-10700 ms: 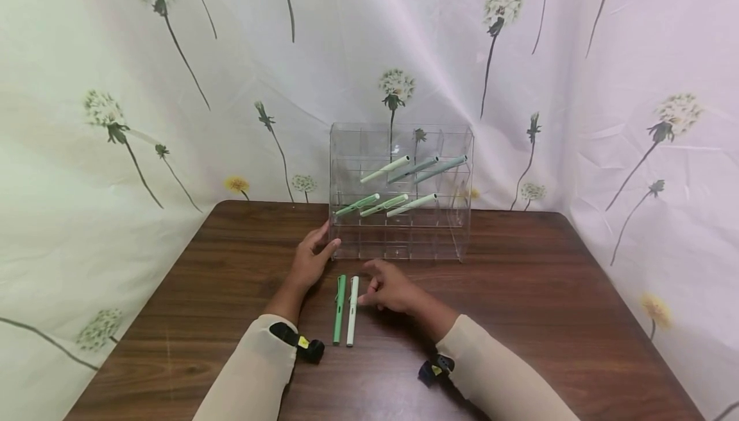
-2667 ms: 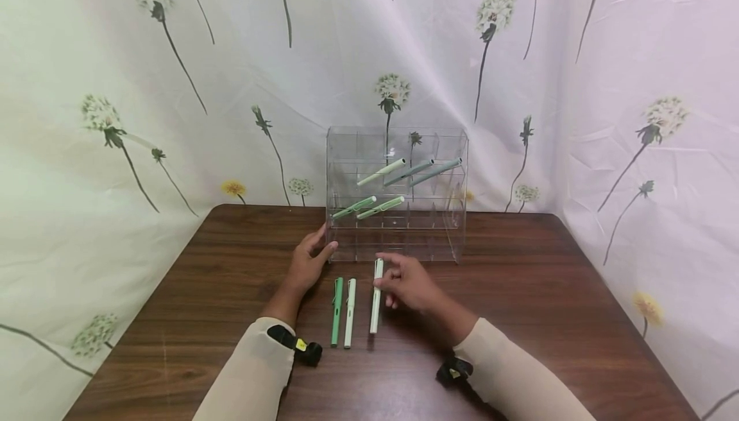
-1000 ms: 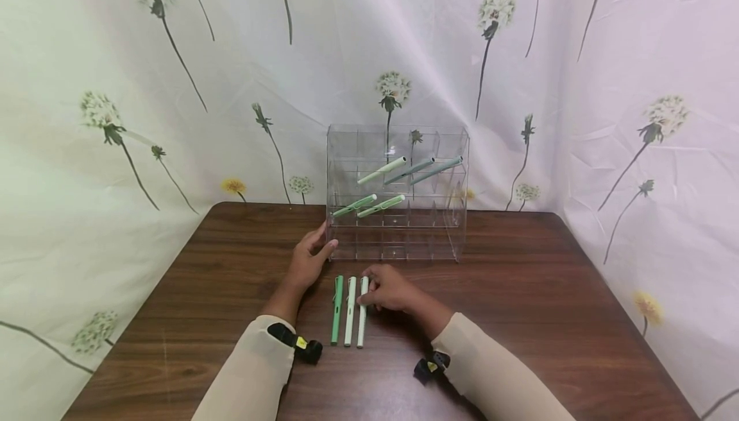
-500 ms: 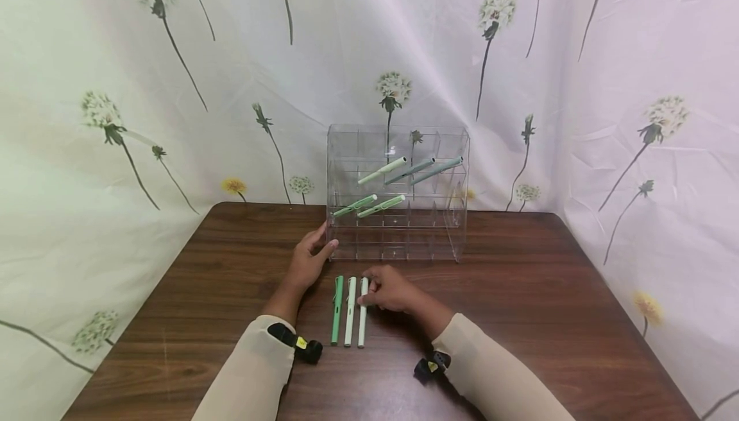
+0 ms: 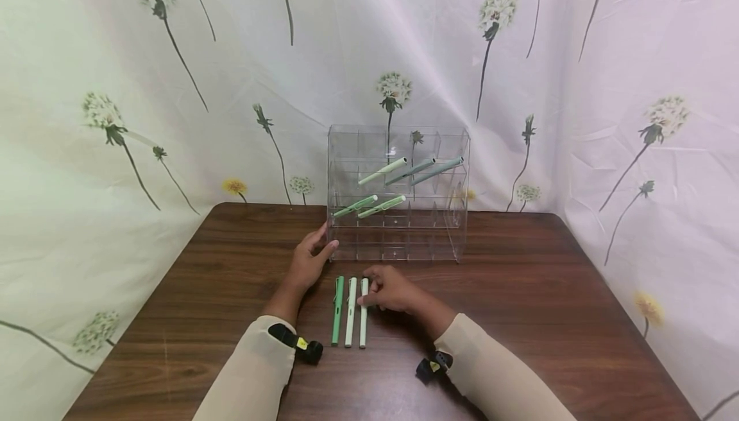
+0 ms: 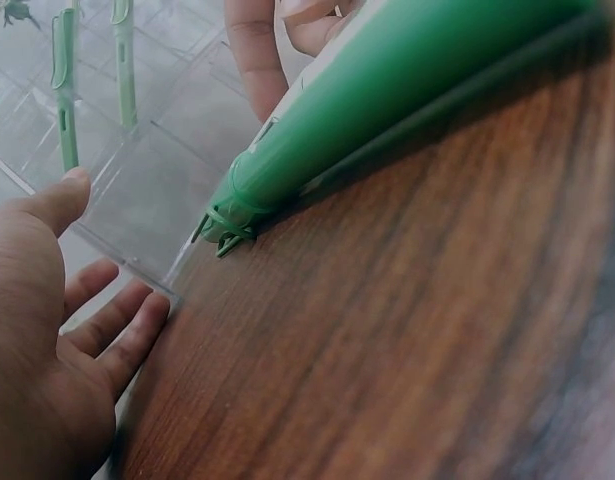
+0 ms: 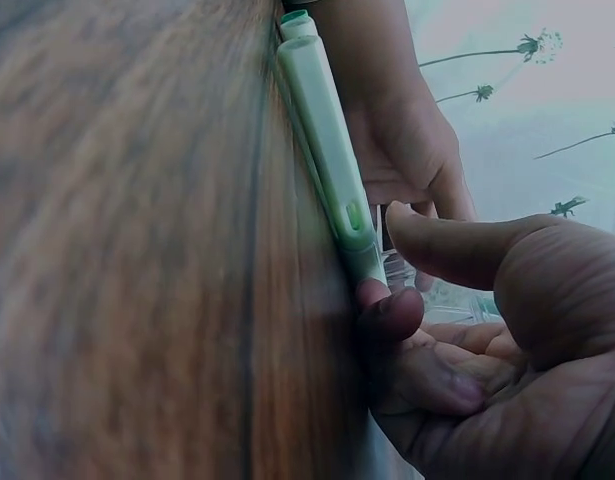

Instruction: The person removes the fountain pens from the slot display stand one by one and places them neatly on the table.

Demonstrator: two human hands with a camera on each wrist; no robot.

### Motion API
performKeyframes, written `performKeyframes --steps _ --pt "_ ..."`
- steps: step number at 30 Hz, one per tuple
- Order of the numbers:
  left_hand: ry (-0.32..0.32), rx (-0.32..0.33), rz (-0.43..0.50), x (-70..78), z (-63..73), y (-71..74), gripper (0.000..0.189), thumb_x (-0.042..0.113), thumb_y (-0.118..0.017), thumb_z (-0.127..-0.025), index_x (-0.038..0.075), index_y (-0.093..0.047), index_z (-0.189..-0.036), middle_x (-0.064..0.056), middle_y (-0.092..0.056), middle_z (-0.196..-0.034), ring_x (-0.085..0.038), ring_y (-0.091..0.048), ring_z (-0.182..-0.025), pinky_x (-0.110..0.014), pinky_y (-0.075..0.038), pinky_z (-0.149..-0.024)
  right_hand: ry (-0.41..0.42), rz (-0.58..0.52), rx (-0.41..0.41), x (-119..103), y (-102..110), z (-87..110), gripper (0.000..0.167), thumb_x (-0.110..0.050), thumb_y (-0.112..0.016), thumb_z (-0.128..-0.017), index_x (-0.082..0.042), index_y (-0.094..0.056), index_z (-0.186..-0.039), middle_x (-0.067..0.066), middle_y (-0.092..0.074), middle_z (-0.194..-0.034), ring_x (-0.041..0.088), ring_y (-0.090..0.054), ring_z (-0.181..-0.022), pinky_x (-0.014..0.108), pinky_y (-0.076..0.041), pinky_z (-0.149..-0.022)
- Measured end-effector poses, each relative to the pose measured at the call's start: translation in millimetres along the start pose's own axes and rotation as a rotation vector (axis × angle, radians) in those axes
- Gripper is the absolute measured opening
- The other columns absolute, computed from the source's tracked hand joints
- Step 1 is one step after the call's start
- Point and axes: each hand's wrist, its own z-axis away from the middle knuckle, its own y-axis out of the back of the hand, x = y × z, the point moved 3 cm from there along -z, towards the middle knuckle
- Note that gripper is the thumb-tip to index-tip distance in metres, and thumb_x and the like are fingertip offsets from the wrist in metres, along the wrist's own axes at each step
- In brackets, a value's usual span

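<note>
Three pens lie side by side on the table: a green pen [image 5: 337, 318], a white pen [image 5: 350, 321] and a pale green pen [image 5: 363, 331] at the right. My right hand [image 5: 392, 289] is at the pale green pen; in the right wrist view a curled fingertip touches its cap end, while the thumb [image 7: 447, 245] stands off from it. Behind the row stands a clear tiered pen rack [image 5: 427, 259]. My left hand [image 5: 308, 267] rests along its left side, thumb near the front edge and fingers extended against the wall in the left wrist view.
On the rack's middle tier slant two green pens, a darker one [image 5: 356, 206] and a lighter one [image 5: 382, 206]. Higher up are a pale pen [image 5: 383, 171] and two grey-blue pens [image 5: 439, 171]. A flowered curtain [image 5: 277, 61] hangs behind the brown table [image 5: 519, 318].
The pale green pen has left the rack's middle tier; my right hand carried it down and laid it right of the other two. Its thumb has since parted from it. My left hand stayed put.
</note>
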Motion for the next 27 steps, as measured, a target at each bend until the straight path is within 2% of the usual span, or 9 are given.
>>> performKeyframes --steps 6,11,15,17,20,23,25,27 --pt "0.006 -0.002 -0.010 -0.8 -0.4 -0.2 0.065 0.025 -0.071 -0.109 0.016 -0.044 -0.168 -0.024 -0.054 -0.160 -0.041 -0.063 -0.137 -0.042 -0.053 -0.107 -0.005 -0.008 -0.008 1.9 7.0 2.9 0.072 -0.007 -0.086 -0.093 0.012 -0.051 -0.153 -0.001 -0.063 -0.077 0.011 -0.055 -0.057 0.024 -0.048 -0.055" --pt "-0.001 -0.004 -0.001 -2.2 -1.6 -0.4 0.064 0.025 -0.070 -0.109 0.015 -0.045 -0.168 -0.023 -0.054 -0.160 -0.039 -0.063 -0.137 -0.047 -0.051 -0.109 -0.007 -0.017 -0.018 2.6 15.0 7.4 0.074 -0.005 -0.086 -0.092 0.014 -0.049 -0.153 0.000 -0.062 -0.078 0.012 -0.055 -0.057 0.025 -0.048 -0.055" --pt "-0.013 0.000 0.011 -2.6 -1.8 -1.4 0.064 0.024 -0.071 -0.109 0.014 -0.045 -0.167 -0.024 -0.054 -0.160 -0.042 -0.062 -0.138 -0.049 -0.050 -0.111 -0.002 0.011 -0.038 2.1 20.9 11.7 0.069 -0.007 -0.085 -0.094 0.014 -0.052 -0.150 0.003 -0.065 -0.079 0.012 -0.056 -0.057 0.026 -0.049 -0.056" --pt "-0.012 0.000 0.010 -2.7 -1.5 -1.7 0.064 0.024 -0.071 -0.109 0.014 -0.045 -0.167 -0.024 -0.053 -0.161 -0.042 -0.062 -0.139 -0.047 -0.051 -0.110 0.015 0.050 -0.037 0.1 24.7 13.6 0.061 -0.009 -0.084 -0.095 0.013 -0.058 -0.146 0.006 -0.068 -0.079 0.012 -0.056 -0.056 0.026 -0.050 -0.055" --pt "-0.015 0.005 0.014 -3.5 -1.5 -2.0 0.064 0.023 -0.072 -0.109 0.015 -0.046 -0.167 -0.024 -0.054 -0.160 -0.041 -0.063 -0.137 -0.033 -0.054 -0.102 0.053 0.097 0.004 -4.0 32.7 17.1 0.051 -0.011 -0.082 -0.098 0.012 -0.063 -0.139 0.007 -0.070 -0.080 0.010 -0.055 -0.055 0.025 -0.050 -0.055" --pt "-0.017 0.009 0.010 -3.6 -2.2 -1.8 0.064 0.023 -0.072 -0.108 0.015 -0.047 -0.167 -0.024 -0.056 -0.158 -0.041 -0.064 -0.135 -0.018 -0.051 -0.093 0.078 0.095 0.067 -6.2 42.9 18.5 0.045 -0.012 -0.080 -0.100 0.012 -0.066 -0.135 0.008 -0.070 -0.083 0.010 -0.054 -0.055 0.026 -0.048 -0.055" --pt "-0.016 0.010 0.007 -3.7 -2.9 -1.7 0.064 0.022 -0.073 -0.108 0.016 -0.047 -0.167 -0.023 -0.056 -0.158 -0.040 -0.064 -0.135 -0.015 -0.049 -0.091 0.077 0.077 0.111 -7.3 49.0 19.2 0.043 -0.013 -0.079 -0.100 0.012 -0.067 -0.133 0.008 -0.068 -0.084 0.010 -0.054 -0.056 0.026 -0.047 -0.056" --pt "-0.012 0.008 -0.003 -3.4 -3.4 -1.4 0.065 0.022 -0.072 -0.108 0.016 -0.046 -0.167 -0.023 -0.056 -0.159 -0.040 -0.064 -0.135 -0.018 -0.050 -0.094 0.075 0.050 0.146 -7.1 54.1 18.7 0.040 -0.012 -0.078 -0.100 0.012 -0.069 -0.131 0.009 -0.069 -0.084 0.011 -0.055 -0.057 0.026 -0.048 -0.056"
